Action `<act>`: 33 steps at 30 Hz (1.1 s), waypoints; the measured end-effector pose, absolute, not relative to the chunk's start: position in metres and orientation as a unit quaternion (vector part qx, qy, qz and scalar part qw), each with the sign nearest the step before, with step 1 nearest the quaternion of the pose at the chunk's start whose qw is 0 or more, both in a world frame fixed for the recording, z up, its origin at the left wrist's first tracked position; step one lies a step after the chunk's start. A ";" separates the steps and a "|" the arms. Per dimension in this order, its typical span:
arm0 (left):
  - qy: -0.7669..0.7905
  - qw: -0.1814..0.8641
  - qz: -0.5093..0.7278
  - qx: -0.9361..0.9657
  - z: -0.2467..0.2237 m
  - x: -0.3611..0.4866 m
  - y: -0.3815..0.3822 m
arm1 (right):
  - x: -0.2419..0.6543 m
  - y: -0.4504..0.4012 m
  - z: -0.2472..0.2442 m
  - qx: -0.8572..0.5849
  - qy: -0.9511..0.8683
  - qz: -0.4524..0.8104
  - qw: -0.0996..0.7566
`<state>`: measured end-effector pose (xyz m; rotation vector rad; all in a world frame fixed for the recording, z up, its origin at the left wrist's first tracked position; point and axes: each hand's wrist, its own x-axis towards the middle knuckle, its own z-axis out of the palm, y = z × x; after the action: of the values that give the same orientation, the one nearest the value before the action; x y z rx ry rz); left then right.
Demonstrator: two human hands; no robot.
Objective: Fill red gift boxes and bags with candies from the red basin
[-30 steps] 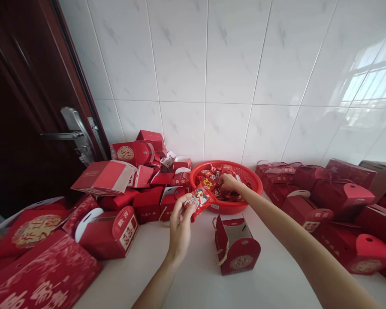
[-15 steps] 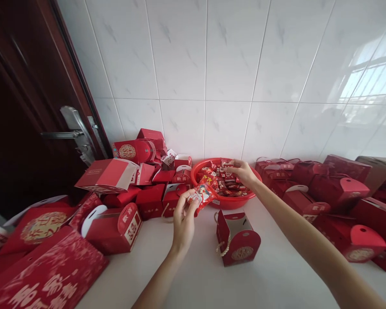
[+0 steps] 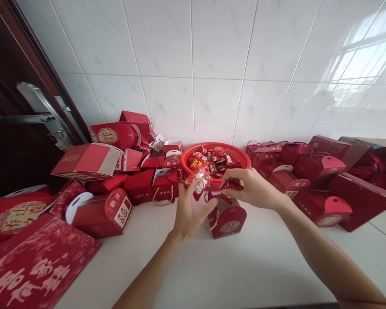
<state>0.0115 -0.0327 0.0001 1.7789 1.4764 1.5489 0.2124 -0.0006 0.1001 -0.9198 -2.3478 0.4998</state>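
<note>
In front of the basket, my left hand holds a red wrapped candy packet against its fingers, with the thumb standing away. My right hand is closed on a small dark red wrapped candy, pinched between thumb and fingers. Just beneath it stands a small red gift box, open at the top, with a gold patterned medallion and a rope handle. Behind both hands sits a red plastic basket filled with wrapped candies. My right hand hides part of the box's opening.
Red gift boxes are heaped along the left, some with rope handles. More closed red boxes line the right side. A tiled wall rises behind the white tabletop, and a dark door is at far left.
My right hand has come out of the basket with a candy and moved down over the small box. My left thumb has spread away from the packet. The view has shifted right and down.
</note>
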 end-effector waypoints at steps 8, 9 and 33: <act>0.502 0.203 0.539 0.645 -0.001 0.018 -0.039 | 0.206 0.010 0.105 -0.331 -0.892 0.188 0.245; 0.503 0.203 0.544 0.640 -0.002 0.018 -0.038 | 0.205 0.010 0.105 -0.329 -0.887 0.201 0.256; 0.515 0.015 0.565 0.644 -0.007 0.003 -0.022 | 0.193 0.008 0.095 -0.467 -0.877 0.014 0.111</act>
<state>0.0033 -0.0222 -0.0075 2.0038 1.6039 1.7600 0.1933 0.0077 0.0948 -1.3726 -2.5768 0.0419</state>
